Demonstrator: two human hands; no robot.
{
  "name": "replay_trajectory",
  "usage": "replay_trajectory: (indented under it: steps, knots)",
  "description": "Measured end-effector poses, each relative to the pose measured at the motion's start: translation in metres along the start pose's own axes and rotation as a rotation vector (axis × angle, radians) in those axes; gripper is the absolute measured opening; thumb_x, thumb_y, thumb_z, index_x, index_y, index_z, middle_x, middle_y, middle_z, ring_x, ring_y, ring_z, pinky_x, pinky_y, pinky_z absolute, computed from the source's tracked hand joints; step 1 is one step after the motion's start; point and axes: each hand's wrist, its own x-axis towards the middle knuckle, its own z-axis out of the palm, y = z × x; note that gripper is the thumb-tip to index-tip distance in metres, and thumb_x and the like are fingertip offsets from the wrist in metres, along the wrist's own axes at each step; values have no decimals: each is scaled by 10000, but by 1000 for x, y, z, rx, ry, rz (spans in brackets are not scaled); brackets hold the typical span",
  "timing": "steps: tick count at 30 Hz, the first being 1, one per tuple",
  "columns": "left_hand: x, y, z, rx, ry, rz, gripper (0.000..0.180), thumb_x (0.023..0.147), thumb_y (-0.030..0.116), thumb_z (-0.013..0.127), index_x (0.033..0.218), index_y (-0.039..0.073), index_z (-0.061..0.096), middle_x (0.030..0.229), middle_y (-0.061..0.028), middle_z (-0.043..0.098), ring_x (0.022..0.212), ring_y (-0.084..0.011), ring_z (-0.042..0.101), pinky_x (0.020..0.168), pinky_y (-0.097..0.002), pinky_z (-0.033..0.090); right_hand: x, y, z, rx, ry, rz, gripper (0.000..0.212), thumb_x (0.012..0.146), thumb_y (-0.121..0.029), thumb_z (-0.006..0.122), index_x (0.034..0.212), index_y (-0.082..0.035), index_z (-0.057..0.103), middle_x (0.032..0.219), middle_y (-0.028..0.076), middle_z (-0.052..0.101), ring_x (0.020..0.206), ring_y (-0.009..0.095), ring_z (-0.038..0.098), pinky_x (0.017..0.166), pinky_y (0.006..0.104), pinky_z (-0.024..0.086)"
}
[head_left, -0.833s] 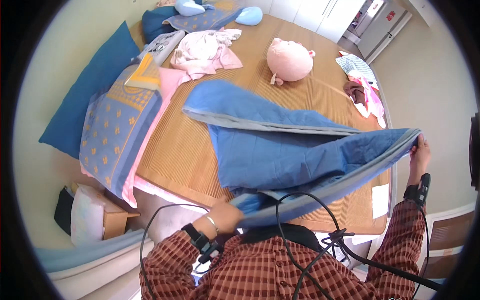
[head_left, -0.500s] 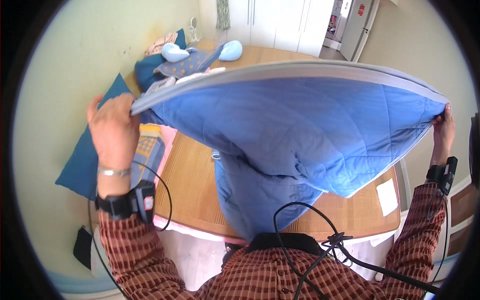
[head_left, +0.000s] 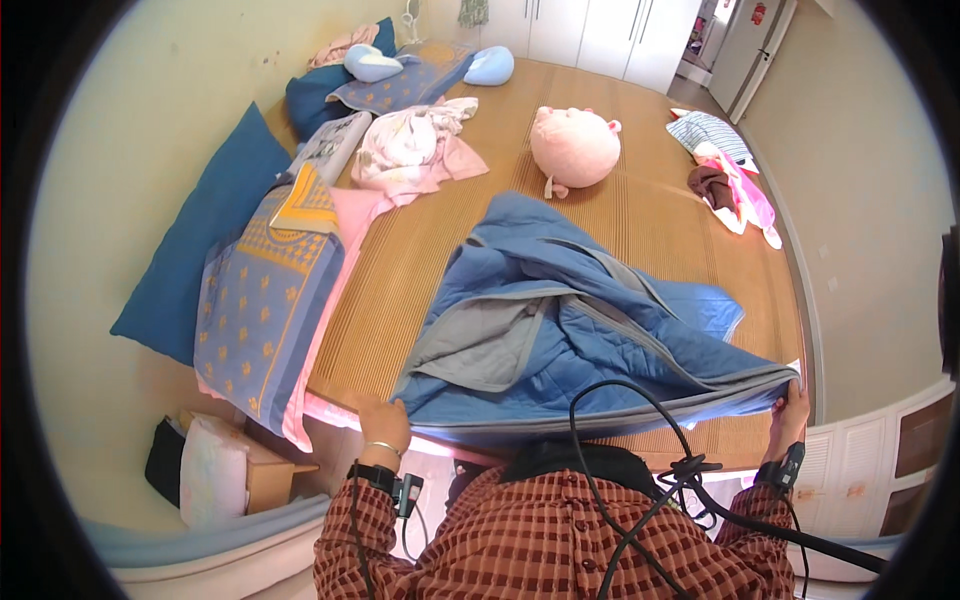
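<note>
A blue quilt (head_left: 560, 330) with grey edging lies rumpled over the near part of the bed mat, its grey underside showing in a fold at the left. My left hand (head_left: 383, 424) grips its near left corner, fingers closed on the edge. At the near right corner, my right hand (head_left: 793, 412) is closed on the quilt as well. Between both hands the near edge is drawn nearly straight along the front of the bed.
Beyond the quilt, a pink round plush toy (head_left: 576, 148) sits on the woven mat (head_left: 375, 340). Along the left lie a patterned pillow cover (head_left: 265, 320), a blue cushion (head_left: 205, 240) and crumpled pink cloth (head_left: 415, 150). Folded clothes (head_left: 735, 185) lie at the far right. A black cable (head_left: 640, 400) hangs before my chest.
Both hands have come down and nearer to me, lowering the raised quilt onto the bed. The plush toy and the clothes at the far right now show.
</note>
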Motion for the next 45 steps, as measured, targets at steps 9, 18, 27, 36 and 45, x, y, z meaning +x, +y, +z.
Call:
replay_trajectory:
  steps: [9,18,27,36,45]
  knots:
    - [28,20,-38,-468,-391,46,340,738,157,499,1059,44,510,973,-185,568,963,-341,491,843,-420,353,5,-1,-12,18,-118,-4,122,844,-206,536,840,-91,495,644,-41,484,445,22,402,376,129,331]
    - [75,56,-5,-364,139,-66,419,701,70,517,1106,42,413,906,-175,511,847,-333,513,718,-429,400,-6,-10,-6,-20,-73,-34,103,842,-174,535,822,-81,494,614,-30,491,419,28,397,367,134,331]
    - [84,24,-68,-394,136,22,284,727,91,476,994,4,513,847,-171,559,719,-323,559,621,-452,430,9,-7,-17,-442,-55,-116,94,763,-96,596,789,-56,515,605,-15,489,437,34,402,381,171,324]
    - [73,-140,-110,-678,770,-631,189,701,56,448,856,-5,537,817,-198,582,746,-352,549,707,-386,425,56,19,-90,-526,144,-175,114,772,-133,595,806,-52,523,603,-18,470,426,44,379,364,191,298]
    - [52,-95,-111,-788,442,-324,107,673,5,522,778,25,520,686,-108,522,639,-223,508,613,-305,419,102,26,-68,-488,97,-167,127,791,-164,582,788,-61,509,557,-32,434,394,35,356,334,184,282]
